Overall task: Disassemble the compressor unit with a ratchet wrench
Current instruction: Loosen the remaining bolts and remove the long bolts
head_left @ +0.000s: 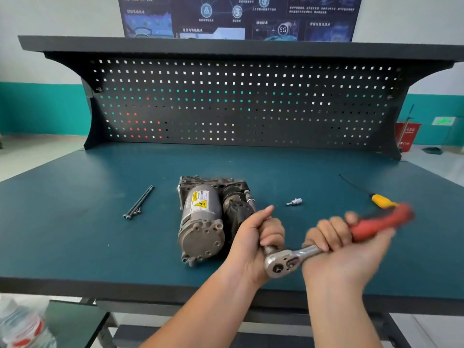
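Note:
The grey metal compressor unit (206, 217), with a yellow warning label, lies on its side in the middle of the green bench top (75, 222). A ratchet wrench (288, 261) with a chrome head and a red handle is held above the bench's front edge, just right of the unit. My left hand (256, 237) is closed around a part at the wrench's head; what it holds is hidden by the fingers. My right hand (346, 249) grips the wrench's shaft and red handle, and is motion-blurred.
Two long bolts (138, 203) lie left of the unit. A small chrome socket bit (294, 202) lies to its right. A yellow-handled screwdriver (376, 198) rests further right. A dark pegboard (238, 101) stands at the bench's back.

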Tool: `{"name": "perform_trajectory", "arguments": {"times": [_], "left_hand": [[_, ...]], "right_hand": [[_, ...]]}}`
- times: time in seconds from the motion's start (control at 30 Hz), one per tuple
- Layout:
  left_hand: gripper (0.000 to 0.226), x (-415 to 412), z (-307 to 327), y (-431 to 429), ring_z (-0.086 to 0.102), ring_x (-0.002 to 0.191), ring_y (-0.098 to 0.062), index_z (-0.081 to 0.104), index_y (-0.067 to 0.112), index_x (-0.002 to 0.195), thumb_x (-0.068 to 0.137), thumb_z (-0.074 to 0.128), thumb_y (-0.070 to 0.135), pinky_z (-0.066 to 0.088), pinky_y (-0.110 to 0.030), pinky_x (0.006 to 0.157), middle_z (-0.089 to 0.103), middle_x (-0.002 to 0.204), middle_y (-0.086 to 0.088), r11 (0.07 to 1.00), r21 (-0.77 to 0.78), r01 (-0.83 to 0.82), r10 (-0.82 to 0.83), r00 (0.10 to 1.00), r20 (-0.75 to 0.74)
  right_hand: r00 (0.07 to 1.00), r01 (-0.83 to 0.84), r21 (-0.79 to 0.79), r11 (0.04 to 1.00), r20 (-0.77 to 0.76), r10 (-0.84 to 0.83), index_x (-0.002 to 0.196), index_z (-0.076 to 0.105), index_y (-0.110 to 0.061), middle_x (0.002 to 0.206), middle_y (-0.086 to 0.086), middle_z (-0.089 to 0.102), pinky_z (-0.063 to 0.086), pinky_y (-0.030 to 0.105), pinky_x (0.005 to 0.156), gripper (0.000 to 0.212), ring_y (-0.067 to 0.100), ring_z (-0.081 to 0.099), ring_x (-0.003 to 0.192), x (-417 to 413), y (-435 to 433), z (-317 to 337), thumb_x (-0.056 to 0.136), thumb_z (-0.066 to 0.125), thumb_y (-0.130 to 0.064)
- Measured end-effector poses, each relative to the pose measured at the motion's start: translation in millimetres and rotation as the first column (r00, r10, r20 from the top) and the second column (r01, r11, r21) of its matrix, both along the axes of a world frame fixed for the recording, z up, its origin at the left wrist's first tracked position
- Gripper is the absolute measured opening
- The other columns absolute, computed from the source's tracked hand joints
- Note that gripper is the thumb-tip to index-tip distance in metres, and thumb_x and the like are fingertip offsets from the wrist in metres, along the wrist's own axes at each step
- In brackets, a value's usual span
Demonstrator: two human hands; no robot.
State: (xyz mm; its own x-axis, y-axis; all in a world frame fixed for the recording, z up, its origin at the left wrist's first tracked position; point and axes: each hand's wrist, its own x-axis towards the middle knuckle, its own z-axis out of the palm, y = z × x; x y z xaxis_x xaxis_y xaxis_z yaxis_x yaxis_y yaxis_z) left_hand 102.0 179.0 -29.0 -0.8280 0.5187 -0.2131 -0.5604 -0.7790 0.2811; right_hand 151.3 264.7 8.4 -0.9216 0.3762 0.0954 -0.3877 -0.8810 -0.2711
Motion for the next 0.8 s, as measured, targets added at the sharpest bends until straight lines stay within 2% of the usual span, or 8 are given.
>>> {"name": "perform_trajectory", "arguments": {"times": [0.07,0.23,0.3,0.37,0.47,0.53,0.67,0.8], "left_hand": [[0.032,3.4,-1.1,1.6,0.029,0.026,-0.007,0.032,0.014,0.052,0.07,0.056,0.003,0.023,-0.012,0.025,0.027,0.041,0.003,1.0,0.024,0.008,-0.009,1.0,0.028],[0.021,8.6,4.3,-1.0,0.038,0.037,-0.008,0.039,0.014,0.058,0.071,0.055,0.009,0.035,-0.014,0.036,0.034,0.051,0.002,0.993,-0.121,0.002,-0.006,0.999,-0.035],[0.011,13.3,6.1,-3.0,0.049,0.053,-0.011,0.051,0.013,0.064,0.075,0.052,0.015,0.042,-0.019,0.054,0.048,0.062,0.0,0.983,-0.182,-0.013,-0.009,0.993,-0.116],[0.019,15.2,2.7,-5.5,0.054,0.064,-0.015,0.059,0.015,0.069,0.083,0.047,0.018,0.045,-0.027,0.061,0.054,0.07,-0.002,0.986,-0.164,-0.042,0.012,0.984,-0.179],[0.02,17.7,-2.8,-7.0,0.051,0.064,-0.014,0.056,0.018,0.071,0.086,0.043,0.013,0.044,-0.027,0.059,0.051,0.069,0.0,0.994,-0.058,-0.094,0.082,0.981,-0.176],[0.016,17.8,-2.7,-4.6,0.047,0.06,-0.006,0.059,0.017,0.064,0.073,0.052,0.006,0.04,-0.016,0.056,0.048,0.062,0.004,0.994,-0.033,-0.101,0.094,0.984,-0.154],[0.043,11.8,1.8,-4.1,0.032,0.03,-0.006,0.039,0.01,0.044,0.087,0.044,0.006,0.028,-0.013,0.041,0.032,0.038,0.002,0.999,0.038,0.036,-0.037,0.999,0.022],[0.034,13.3,1.4,-2.3,0.034,0.025,-0.014,0.036,0.013,0.052,0.084,0.045,0.008,0.031,-0.017,0.028,0.032,0.039,-0.002,0.956,0.266,0.121,-0.137,0.989,0.045]], "right_hand": [[0.998,0.05,-0.12,0.991,0.034,-0.046,0.054,0.044,-0.021,0.04,-0.01,0.022,0.016,0.016,0.03,0.062,0.005,0.019,0.032,0.4,14.4,-16.9,0.09,0.024,-0.066],[0.995,0.012,0.415,0.91,-0.092,0.028,0.056,0.045,-0.021,0.039,-0.012,0.024,0.017,0.01,0.033,0.057,0.003,0.017,0.031,-8.6,-8.9,15.7,0.088,0.029,-0.066],[0.98,-0.021,0.736,0.677,-0.119,0.16,0.058,0.044,-0.02,0.038,-0.013,0.028,0.019,0.011,0.034,0.048,0.002,0.021,0.031,-9.3,-27.1,29.9,0.082,0.037,-0.06],[0.956,0.057,0.957,0.284,-0.134,0.26,0.061,0.045,-0.022,0.041,-0.013,0.035,0.024,0.013,0.037,0.038,0.0,0.028,0.036,-7.8,-47.4,35.3,0.082,0.043,-0.053],[0.907,0.19,0.972,-0.138,-0.12,0.404,0.064,0.046,-0.023,0.047,-0.014,0.039,0.027,0.016,0.045,0.036,0.001,0.034,0.043,-5.4,-65.4,24.0,0.089,0.05,-0.048],[0.931,0.156,0.988,-0.014,-0.142,0.335,0.064,0.049,-0.02,0.05,-0.013,0.038,0.027,0.018,0.044,0.039,0.001,0.032,0.043,-2.0,-62.1,25.2,0.084,0.052,-0.052],[0.985,-0.062,0.53,0.846,-0.103,0.136,0.055,0.05,-0.023,0.039,-0.013,0.027,0.016,0.013,0.031,0.049,0.001,0.02,0.031,-1.2,-20.9,30.2,0.079,0.044,-0.065],[0.997,0.063,-0.079,0.995,0.049,-0.059,0.056,0.044,-0.022,0.04,-0.009,0.023,0.018,0.016,0.03,0.058,0.005,0.019,0.032,2.8,7.5,3.9,0.09,0.025,-0.066]]}}
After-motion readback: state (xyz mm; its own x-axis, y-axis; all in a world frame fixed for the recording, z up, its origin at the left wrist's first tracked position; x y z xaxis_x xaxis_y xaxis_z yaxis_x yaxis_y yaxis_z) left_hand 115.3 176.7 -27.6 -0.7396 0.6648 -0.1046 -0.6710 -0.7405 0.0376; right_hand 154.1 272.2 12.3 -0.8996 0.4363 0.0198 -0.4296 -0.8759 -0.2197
